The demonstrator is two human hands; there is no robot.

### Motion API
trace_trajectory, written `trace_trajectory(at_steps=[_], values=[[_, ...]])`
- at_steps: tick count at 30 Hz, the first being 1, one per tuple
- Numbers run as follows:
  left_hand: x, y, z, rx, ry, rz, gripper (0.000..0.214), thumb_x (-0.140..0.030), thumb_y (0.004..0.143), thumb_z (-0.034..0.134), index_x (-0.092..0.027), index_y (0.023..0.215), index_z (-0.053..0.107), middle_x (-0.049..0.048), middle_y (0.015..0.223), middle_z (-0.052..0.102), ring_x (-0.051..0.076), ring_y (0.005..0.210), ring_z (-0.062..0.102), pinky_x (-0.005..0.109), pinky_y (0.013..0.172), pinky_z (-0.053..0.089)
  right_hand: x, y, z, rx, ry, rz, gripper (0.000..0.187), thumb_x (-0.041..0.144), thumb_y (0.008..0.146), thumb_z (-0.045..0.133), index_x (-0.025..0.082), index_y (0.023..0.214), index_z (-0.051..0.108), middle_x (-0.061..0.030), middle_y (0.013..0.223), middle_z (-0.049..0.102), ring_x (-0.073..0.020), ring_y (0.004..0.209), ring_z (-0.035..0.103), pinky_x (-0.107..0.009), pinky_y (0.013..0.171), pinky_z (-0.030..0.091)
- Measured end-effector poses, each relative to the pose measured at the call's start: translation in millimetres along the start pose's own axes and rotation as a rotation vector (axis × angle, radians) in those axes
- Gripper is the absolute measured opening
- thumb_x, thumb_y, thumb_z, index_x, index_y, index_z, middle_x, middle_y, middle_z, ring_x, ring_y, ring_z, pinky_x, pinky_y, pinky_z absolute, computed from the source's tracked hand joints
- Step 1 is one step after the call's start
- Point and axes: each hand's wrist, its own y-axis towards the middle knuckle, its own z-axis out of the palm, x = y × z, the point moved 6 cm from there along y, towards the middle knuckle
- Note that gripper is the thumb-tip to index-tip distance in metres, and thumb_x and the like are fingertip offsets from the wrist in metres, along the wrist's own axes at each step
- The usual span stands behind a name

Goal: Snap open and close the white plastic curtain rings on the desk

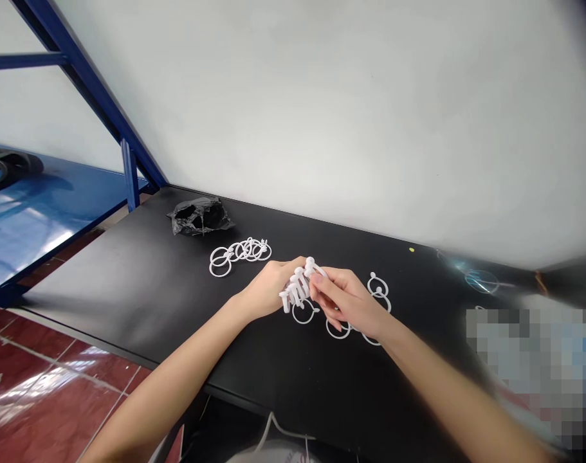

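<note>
My left hand [268,288] is closed around a stack of white plastic ring hooks [296,288], their knobbed stems sticking out in a row. My right hand [348,301] pinches the top piece of that stack [311,263] between thumb and fingers. Both hands hover just above the black table [128,289]. Loose white rings [379,289] lie on the table under and beside my right hand. A linked cluster of white rings [239,254] lies farther left.
A crumpled black plastic bag [199,215] sits near the table's back left corner. A blue metal rack [42,212] stands to the left over a red tiled floor [42,386]. The white wall runs behind the table. A blurred patch covers the right edge.
</note>
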Motion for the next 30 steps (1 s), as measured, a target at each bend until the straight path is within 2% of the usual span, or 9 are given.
trace_trajectory(at_steps=[6,11,14,16,19,22,25,27,30], values=[[-5.1,1.3,3.8,-0.062,-0.015,-0.016,0.011,-0.024,0.082,0.053,-0.015,0.076,0.057,-0.0023,0.066,0.055,0.008,0.053,0.047,0.019,0.051,0.04,-7.8,-9.7,5.7,-0.045,-0.054,-0.206,0.041,0.048,0.098,0.043,0.019,0.069,0.048,0.0079,0.051,0.033,-0.0057,0.039,0.031,-0.021,0.038,0.03],[-3.8,0.7,3.2,-0.078,-0.065,-0.051,0.011,-0.025,0.083,0.057,-0.014,0.081,0.059,-0.0001,0.071,0.061,0.01,0.058,0.054,0.02,0.055,0.044,-7.0,-12.5,-1.2,-0.125,-0.174,-0.317,0.038,0.044,0.099,0.042,0.019,0.073,0.053,0.0039,0.058,0.043,-0.0067,0.044,0.034,-0.022,0.041,0.032],[-1.0,0.9,2.3,-0.075,-0.047,-0.058,0.009,-0.023,0.083,0.056,-0.014,0.083,0.059,0.0001,0.073,0.064,0.01,0.059,0.056,0.02,0.056,0.045,-2.5,-8.8,-5.5,-0.201,-0.209,-0.313,0.031,0.044,0.094,0.054,0.019,0.077,0.06,-0.0011,0.075,0.052,-0.0076,0.049,0.042,-0.023,0.042,0.037],[1.3,1.0,3.2,-0.05,-0.024,-0.072,0.01,-0.022,0.081,0.056,-0.015,0.087,0.06,-0.0003,0.075,0.064,0.011,0.06,0.057,0.02,0.057,0.045,-3.1,-4.6,-0.7,-0.146,-0.195,-0.253,0.027,0.045,0.085,0.066,0.018,0.079,0.064,-0.003,0.083,0.057,-0.0094,0.054,0.049,-0.024,0.044,0.044],[1.8,0.9,4.4,-0.004,-0.03,-0.062,0.018,-0.023,0.08,0.058,-0.016,0.096,0.061,0.0002,0.078,0.067,0.012,0.062,0.06,0.021,0.059,0.046,-9.8,-1.3,6.8,-0.06,-0.153,-0.115,0.028,0.044,0.081,0.072,0.017,0.079,0.065,-0.0011,0.071,0.061,-0.0104,0.05,0.053,-0.024,0.044,0.046],[-0.3,1.3,0.4,-0.019,-0.051,-0.023,0.024,-0.025,0.081,0.06,-0.016,0.103,0.06,0.0017,0.085,0.069,0.012,0.065,0.062,0.021,0.06,0.047,-11.9,-2.0,4.9,-0.088,-0.104,-0.1,0.028,0.044,0.087,0.065,0.016,0.082,0.064,-0.0002,0.061,0.062,-0.0112,0.05,0.055,-0.022,0.043,0.045],[-0.3,2.3,-3.1,-0.023,-0.008,-0.014,0.006,-0.02,0.082,0.056,-0.015,0.085,0.057,-0.0007,0.073,0.064,0.009,0.056,0.056,0.019,0.054,0.041,-9.7,-2.5,0.8,-0.11,-0.06,-0.136,0.027,0.043,0.088,0.063,0.016,0.086,0.065,-0.0021,0.069,0.065,-0.0126,0.057,0.06,-0.024,0.051,0.05],[0.1,2.7,-2.4,0.002,0.045,-0.008,0.011,-0.014,0.081,0.051,-0.015,0.071,0.051,-0.0031,0.061,0.056,0.007,0.049,0.048,0.018,0.05,0.035,-8.1,-2.0,-0.6,-0.104,-0.061,-0.137,0.028,0.043,0.09,0.061,0.016,0.083,0.063,-0.0011,0.068,0.063,-0.0122,0.058,0.06,-0.026,0.056,0.052],[0.8,2.5,3.0,0.064,0.075,0.013,0.016,-0.01,0.08,0.046,-0.016,0.066,0.046,-0.0035,0.058,0.052,0.007,0.046,0.043,0.018,0.047,0.031,-8.7,-1.2,1.1,-0.066,-0.09,-0.115,0.036,0.046,0.094,0.053,0.016,0.076,0.059,0.0013,0.064,0.056,-0.0104,0.054,0.055,-0.026,0.056,0.051]])
